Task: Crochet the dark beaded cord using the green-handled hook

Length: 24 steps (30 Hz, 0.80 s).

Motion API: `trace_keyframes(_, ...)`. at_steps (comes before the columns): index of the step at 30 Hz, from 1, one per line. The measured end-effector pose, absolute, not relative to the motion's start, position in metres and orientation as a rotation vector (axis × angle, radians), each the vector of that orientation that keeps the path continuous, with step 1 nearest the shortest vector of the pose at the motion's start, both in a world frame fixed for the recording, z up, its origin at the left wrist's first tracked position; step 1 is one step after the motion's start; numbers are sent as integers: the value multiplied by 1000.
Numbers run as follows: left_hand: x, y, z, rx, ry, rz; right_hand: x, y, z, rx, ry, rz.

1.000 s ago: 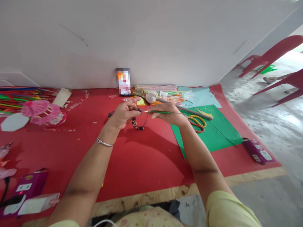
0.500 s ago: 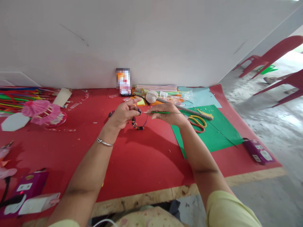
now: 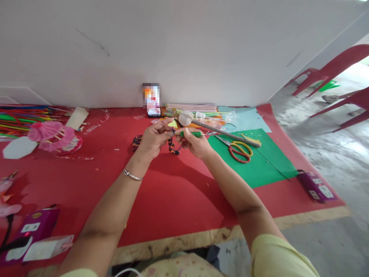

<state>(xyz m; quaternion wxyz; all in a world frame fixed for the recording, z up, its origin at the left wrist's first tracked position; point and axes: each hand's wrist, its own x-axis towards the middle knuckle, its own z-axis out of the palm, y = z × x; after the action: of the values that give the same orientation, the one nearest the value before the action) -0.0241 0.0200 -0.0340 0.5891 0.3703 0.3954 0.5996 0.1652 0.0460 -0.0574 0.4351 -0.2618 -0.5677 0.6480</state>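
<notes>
Wall: a plain white wall point(image 3: 184, 50) runs across the far side, with a few faint dark scuffs.
Surface: a red sheet point(image 3: 173, 188) covers the work surface up to the wall; a bare wooden edge point(image 3: 184, 240) shows along its near side.
Floor: rough grey concrete floor point(image 3: 325, 127) lies beyond the right edge.
Furniture: red plastic chairs point(image 3: 334, 67) stand at the far right.
Light: daylight brightens the floor near the chairs.

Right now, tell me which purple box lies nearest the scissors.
The purple box at the red mat's right edge, just past the green sheet holding the scissors; the other sits far left.
</notes>
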Motion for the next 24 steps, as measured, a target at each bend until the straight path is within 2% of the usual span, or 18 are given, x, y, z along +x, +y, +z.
trace_keyframes(4, -23, 20, -32, 865, 965, 1435, 164, 41, -51, -730, -1446, 1399)
trace_keyframes(15, -23, 21, -40, 1034, 1069, 1432, 167, 49, -56, -839, -1424, 1341)
trace_keyframes(18, -20, 20, -40, 1097, 1102, 1455, 165, 48, -55, -814, -1365, 1413)
trace_keyframes(24, -11, 20, -43, 1065, 1102, 1557, 153, 44, -61, -723, -1188, 1805)
